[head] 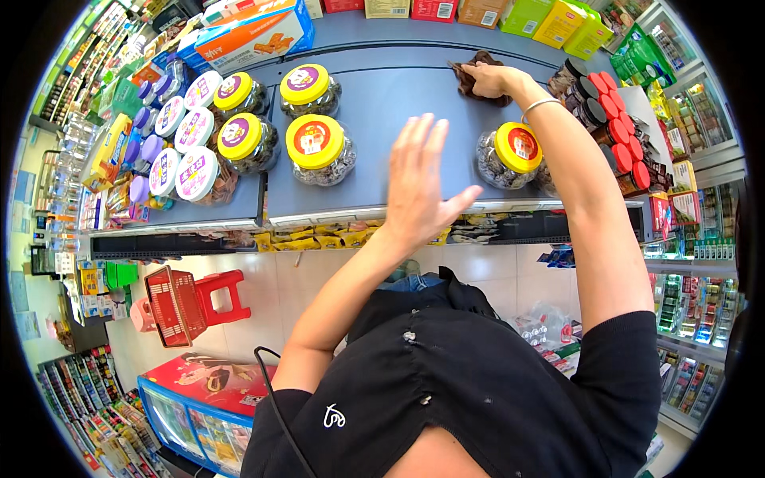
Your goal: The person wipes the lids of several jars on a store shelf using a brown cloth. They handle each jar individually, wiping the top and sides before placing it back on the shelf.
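My right hand (491, 80) presses a crumpled brown cloth (483, 94) onto the grey shelf top (382, 89), towards its back edge. Over the front part of the shelf, my left hand (416, 176) is held with fingers spread and nothing in it; it looks slightly blurred. A plastic jar with a yellow lid and red label (510, 156) stands under my right forearm, which partly hides another jar beside it. To the left of my left hand stand a similar red-labelled jar (321, 149) and a yellow-lidded jar with a purple label (309, 89).
White-lidded tubs (196, 173) crowd the shelf's left end. Red-lidded jars (621, 158) and black-lidded jars (588, 113) fill the right. Boxes, including an orange and blue carton (257, 37), line the back. Below left are a red basket (175, 306), a red stool (222, 297) and a chest freezer (203, 412).
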A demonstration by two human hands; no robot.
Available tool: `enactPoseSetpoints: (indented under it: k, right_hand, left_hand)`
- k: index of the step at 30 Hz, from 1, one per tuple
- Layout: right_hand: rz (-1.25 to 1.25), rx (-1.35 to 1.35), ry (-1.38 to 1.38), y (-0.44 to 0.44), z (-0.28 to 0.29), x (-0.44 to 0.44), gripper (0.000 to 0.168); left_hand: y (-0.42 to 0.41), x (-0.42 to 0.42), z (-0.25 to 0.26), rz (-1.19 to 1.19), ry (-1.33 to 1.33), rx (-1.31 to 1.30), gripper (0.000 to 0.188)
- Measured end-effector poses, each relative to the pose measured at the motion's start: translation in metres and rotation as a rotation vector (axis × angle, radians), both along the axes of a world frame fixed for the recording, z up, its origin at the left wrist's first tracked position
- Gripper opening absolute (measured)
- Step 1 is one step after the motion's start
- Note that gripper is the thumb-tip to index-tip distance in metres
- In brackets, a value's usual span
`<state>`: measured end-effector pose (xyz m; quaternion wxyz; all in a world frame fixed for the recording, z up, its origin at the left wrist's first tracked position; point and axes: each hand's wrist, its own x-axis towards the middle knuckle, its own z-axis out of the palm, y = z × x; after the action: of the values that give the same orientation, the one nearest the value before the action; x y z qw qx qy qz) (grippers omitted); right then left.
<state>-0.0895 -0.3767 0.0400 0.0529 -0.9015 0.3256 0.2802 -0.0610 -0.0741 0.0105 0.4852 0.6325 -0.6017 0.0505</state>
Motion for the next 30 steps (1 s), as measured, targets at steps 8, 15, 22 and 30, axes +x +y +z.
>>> enactPoseSetpoints:
  k: [8, 15, 22, 30]
  right_hand:
    - [0.137, 0.151, -0.11, -0.004, -0.004, -0.061, 0.065]
    - [-0.083, 0.159, -0.282, 0.041, 0.011, -0.064, 0.052]
    - [-0.25, 0.372, -0.913, 0.069, -0.012, -0.08, 0.023]
    - [0.295, -0.113, -1.082, 0.198, 0.013, -0.047, 0.051]
  left_hand:
    - [-0.094, -0.045, -0.015, -0.29, 0.28, 0.173, 0.106]
    - [-0.058, -0.006, -0.007, -0.162, 0.419, 0.231, 0.103]
    - [-0.019, 0.035, -0.008, 0.016, 0.404, 0.208, 0.098]
    - [-0.029, 0.041, -0.036, -0.178, 0.46, -0.035, 0.079]
